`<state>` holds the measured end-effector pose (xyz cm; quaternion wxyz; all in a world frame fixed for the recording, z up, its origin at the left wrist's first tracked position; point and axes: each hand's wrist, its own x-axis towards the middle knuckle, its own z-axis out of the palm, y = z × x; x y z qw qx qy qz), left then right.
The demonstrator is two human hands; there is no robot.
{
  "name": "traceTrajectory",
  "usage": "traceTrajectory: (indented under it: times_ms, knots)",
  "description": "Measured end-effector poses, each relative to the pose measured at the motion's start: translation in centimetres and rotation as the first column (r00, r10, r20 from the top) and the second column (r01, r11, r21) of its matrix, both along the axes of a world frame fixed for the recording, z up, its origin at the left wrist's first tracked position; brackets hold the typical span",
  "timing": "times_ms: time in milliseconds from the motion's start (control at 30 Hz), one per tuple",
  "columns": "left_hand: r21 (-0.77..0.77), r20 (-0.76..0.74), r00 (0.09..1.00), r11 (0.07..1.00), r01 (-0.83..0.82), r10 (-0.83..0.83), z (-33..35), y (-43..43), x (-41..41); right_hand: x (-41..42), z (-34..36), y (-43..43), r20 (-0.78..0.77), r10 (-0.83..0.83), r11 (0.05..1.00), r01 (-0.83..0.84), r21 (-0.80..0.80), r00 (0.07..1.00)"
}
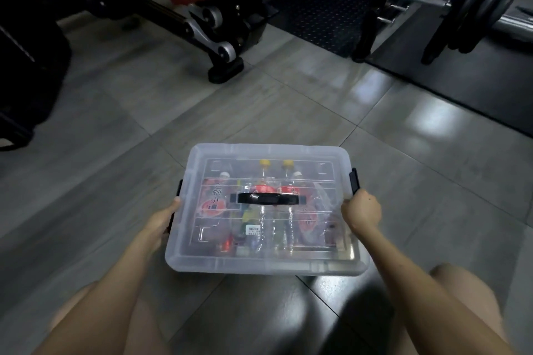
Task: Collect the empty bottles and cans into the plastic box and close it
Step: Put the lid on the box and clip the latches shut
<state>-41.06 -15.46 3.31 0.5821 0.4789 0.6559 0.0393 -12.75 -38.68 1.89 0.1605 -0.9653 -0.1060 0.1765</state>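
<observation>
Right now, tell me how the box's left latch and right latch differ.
The right latch shows a broad face; the left latch only a thin edge. The left hand covers the left latch's lower half; the right hand grips just the right latch's lower end. Both are black.

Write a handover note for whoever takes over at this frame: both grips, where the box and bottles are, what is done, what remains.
Left grip: holds the plastic box at its left side, by the left clip.
Right grip: curled on the box's right edge, just below the right clip.
Things: the bottles lie inside, seen through the lid.
Done: bottles collected, lid set on the box.
Left: it cannot be told whether the clips are snapped; press both down and check.
</observation>
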Motion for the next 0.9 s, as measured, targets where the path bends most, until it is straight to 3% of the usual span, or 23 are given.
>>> traceTrajectory:
  times_ms: [200, 433, 567, 700, 900]
  knots:
    - [-0.016, 0.111, 0.991, 0.997, 0.075, -0.073, 0.1, 0.3, -0.7, -0.1, 0.1, 0.2, -0.008, -0.014, 1.000, 0.014, -0.007, 1.000]
    - [0.102, 0.067, 0.986, 0.984, 0.144, -0.151, -0.4, 0.8, -0.4, -0.1, 0.1, 0.0, -0.002, -0.010, 1.000, 0.010, -0.022, 1.000]
    - [0.250, -0.122, 0.964, 0.933, 0.260, -0.236, -1.7, 0.4, 0.3, 0.0, -0.1, -0.1, 0.003, -0.005, 1.000, 0.005, -0.021, 1.000]
    - [0.363, -0.383, 0.899, 0.861, 0.356, -0.210, -3.3, -0.1, 1.6, -0.1, -0.4, 0.0, 0.024, -0.008, 1.000, 0.008, -0.017, 1.000]
    - [0.395, -0.541, 0.821, 0.808, 0.438, -0.181, -3.8, -0.6, 2.1, -0.5, -0.5, -0.1, 0.024, 0.053, 0.995, -0.051, -0.089, 0.998]
